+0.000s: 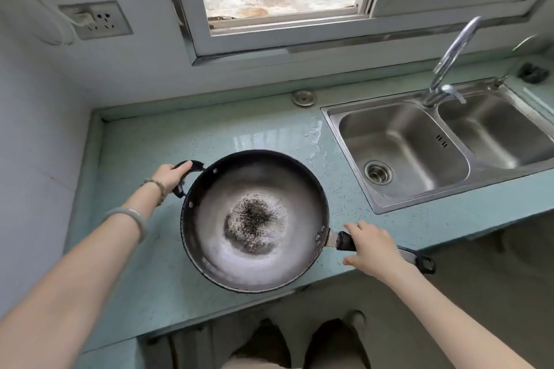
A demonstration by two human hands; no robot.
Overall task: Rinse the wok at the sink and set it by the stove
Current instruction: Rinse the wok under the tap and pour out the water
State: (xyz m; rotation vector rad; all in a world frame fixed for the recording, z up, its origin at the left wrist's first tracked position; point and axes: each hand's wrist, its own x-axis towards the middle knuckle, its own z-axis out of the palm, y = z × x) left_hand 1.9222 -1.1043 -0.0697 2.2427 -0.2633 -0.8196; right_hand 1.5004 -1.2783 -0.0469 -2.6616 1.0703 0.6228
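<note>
A dark wok [254,219] with a worn grey inside and a speckled black patch at its centre sits on the pale green counter [144,159], left of the sink. My left hand [172,175] grips the small loop handle on the wok's far left rim. My right hand [370,249] lies over the long black handle that sticks out past the counter's front edge, fingers curled round it. The steel double sink [401,147] lies at the right, with its faucet [449,60] over the divider. No stove is in view.
A window runs along the wall behind the counter. A wall socket [96,21] with a white plug and cord is at the upper left. A round metal cap [303,97] sits at the counter's back edge. Water drops lie beside the sink's left rim.
</note>
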